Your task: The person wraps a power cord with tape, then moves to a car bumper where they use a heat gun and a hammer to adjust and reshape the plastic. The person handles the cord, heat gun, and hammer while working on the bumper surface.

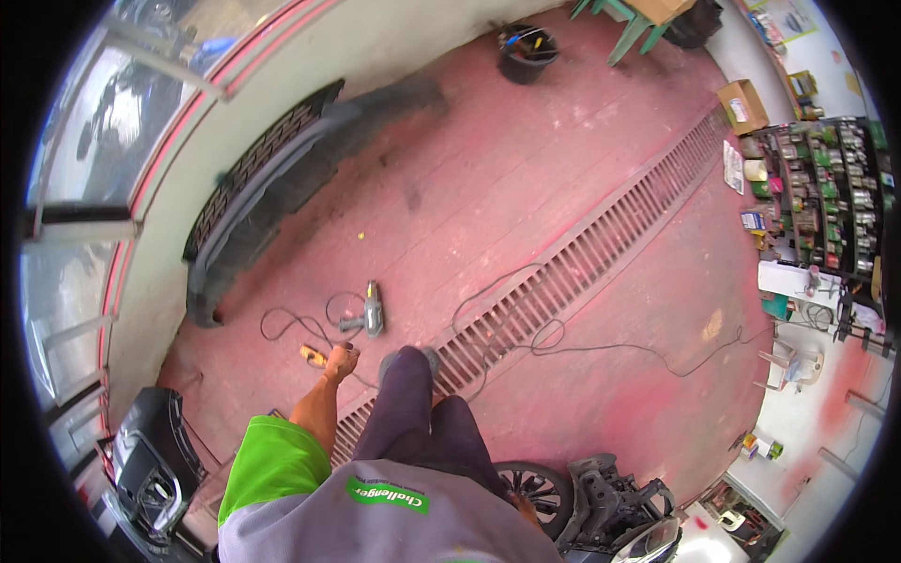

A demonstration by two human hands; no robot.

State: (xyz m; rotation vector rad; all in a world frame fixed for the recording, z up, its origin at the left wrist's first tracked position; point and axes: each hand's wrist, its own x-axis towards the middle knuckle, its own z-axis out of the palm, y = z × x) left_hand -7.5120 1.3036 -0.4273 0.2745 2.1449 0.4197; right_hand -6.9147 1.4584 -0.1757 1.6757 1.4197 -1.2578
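My left hand [342, 362] reaches down in front of my left leg, its fingers closed; what they hold, if anything, is too small to make out. Right beside it shows a yellow tool-like thing [313, 357], and I cannot tell whether the hand touches it. Just beyond the hand, a grey heat gun or similar pistol-shaped power tool [374, 311] lies on the red floor, with a dark cord [282, 311] looped near it. Only a sliver of my right hand [526, 509] shows past my right leg, near a wheel [537, 493]; its fingers are hidden.
A floor drain grate [582, 253] runs diagonally past my feet. A dark car bumper [272, 178] lies along the left wall. A black bucket of tools [526, 54] stands far off. Shelves of cans [817, 192] line the right side. Car parts [610, 511] stand close on my right.
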